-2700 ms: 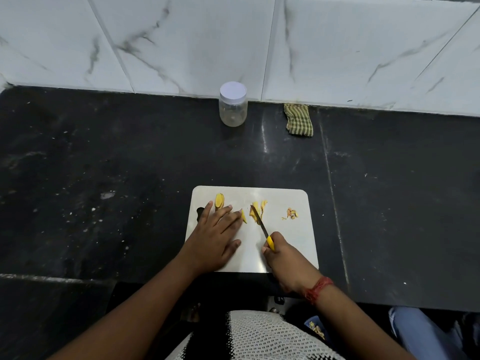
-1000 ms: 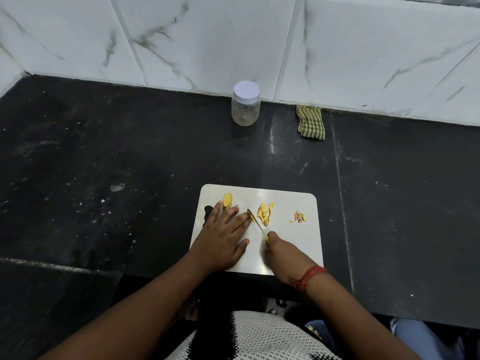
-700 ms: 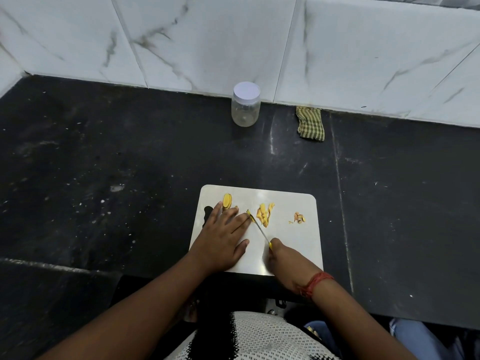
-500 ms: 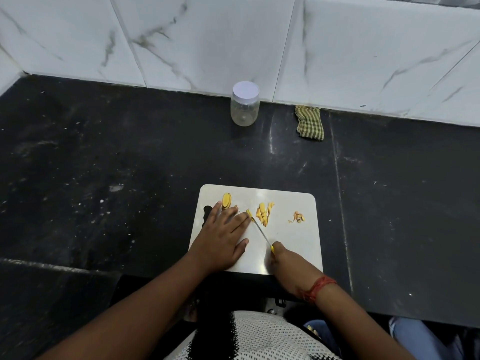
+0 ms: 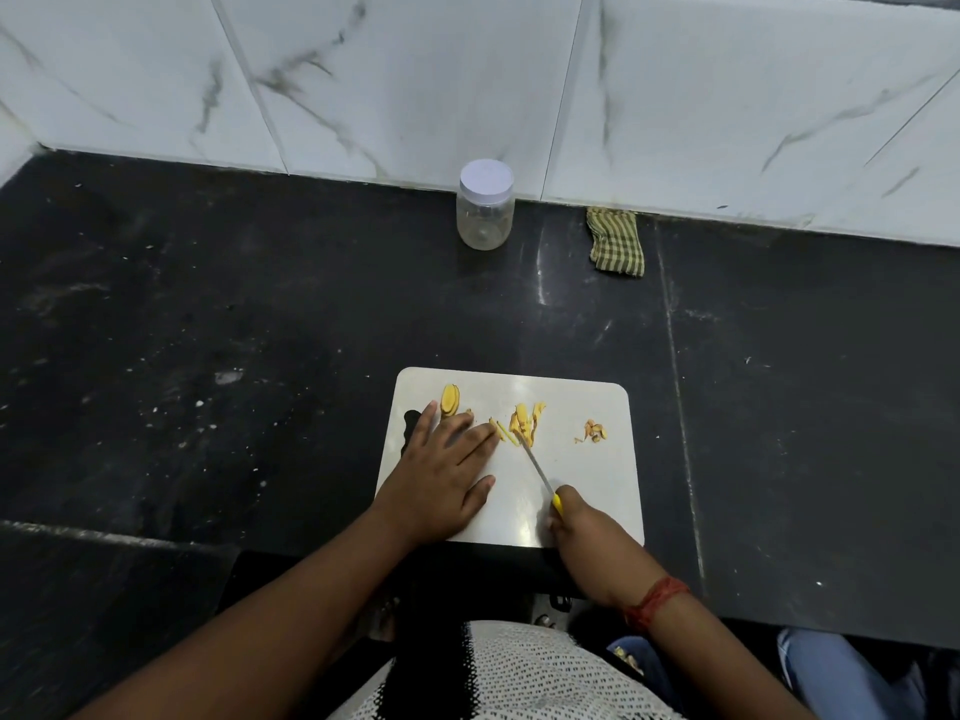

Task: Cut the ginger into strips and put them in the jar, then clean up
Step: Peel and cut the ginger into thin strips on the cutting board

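A white cutting board (image 5: pixel 587 491) lies on the black counter. My left hand (image 5: pixel 441 475) lies flat on its left part, fingertips pressing a ginger piece (image 5: pixel 497 429). A ginger slice (image 5: pixel 450 400) sits beyond my fingers. My right hand (image 5: pixel 584 537) grips the yellow handle of a small knife (image 5: pixel 535 467), whose tip touches a pile of ginger strips (image 5: pixel 524 426). Ginger scraps (image 5: pixel 594 431) lie to the right. The clear jar (image 5: pixel 485 204) with a white lid stands shut by the wall.
A folded green checked cloth (image 5: pixel 615 242) lies by the wall right of the jar. The white marble-tiled wall (image 5: pixel 467 80) closes the back. The black counter (image 5: pixel 208 330) carries light specks on the left. My lap is under the counter's front edge.
The knife tip has shifted right from beside my left fingertips to the strip pile. My right hand has drawn back toward me a little. My left hand has stayed in place.
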